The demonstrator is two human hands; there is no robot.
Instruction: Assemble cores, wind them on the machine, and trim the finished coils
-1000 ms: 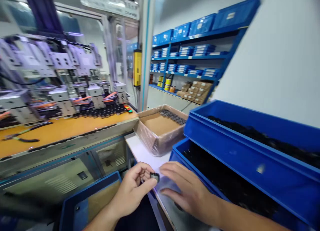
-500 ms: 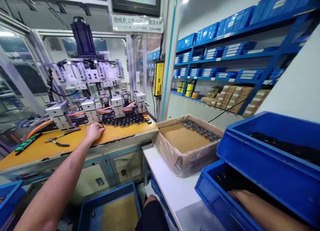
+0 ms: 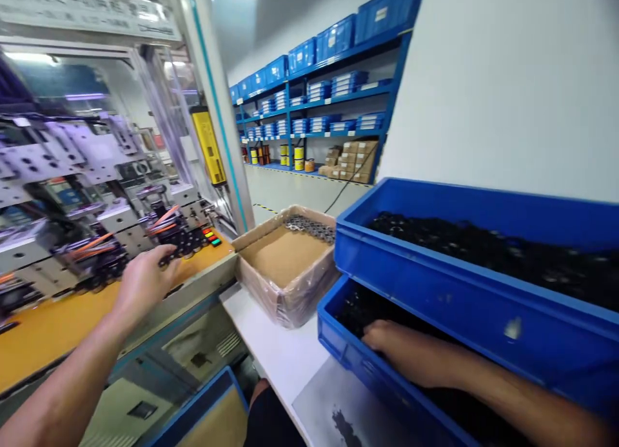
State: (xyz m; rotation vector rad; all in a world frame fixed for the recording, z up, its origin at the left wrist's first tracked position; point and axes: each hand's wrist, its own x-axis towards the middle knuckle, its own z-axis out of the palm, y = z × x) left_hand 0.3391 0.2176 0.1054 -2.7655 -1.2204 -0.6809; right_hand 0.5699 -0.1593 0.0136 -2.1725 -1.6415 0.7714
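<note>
My left hand (image 3: 144,280) reaches over the orange work surface (image 3: 43,327) of the winding machine (image 3: 87,176). Its fingers are curled at the row of small black parts (image 3: 186,240) along the machine's front; motion blur hides whether they grip one. My right hand (image 3: 403,350) lies inside the lower blue bin (image 3: 345,350), on a heap of small black parts. Its fingertips are hidden under the upper blue bin (image 3: 435,286), which also holds black parts.
A cardboard box (image 3: 285,273) lined with plastic stands on the white table (image 3: 280,353), with dark parts along its far side. A yellow sensor bar (image 3: 209,147) is on the machine's post. Another blue bin (image 3: 203,411) sits low. Blue shelving (image 3: 319,105) lines the back wall.
My left hand carried a small black part from my lap to the machine's front row and has shifted right along it. My right hand went into the lower blue bin. The view swung right.
</note>
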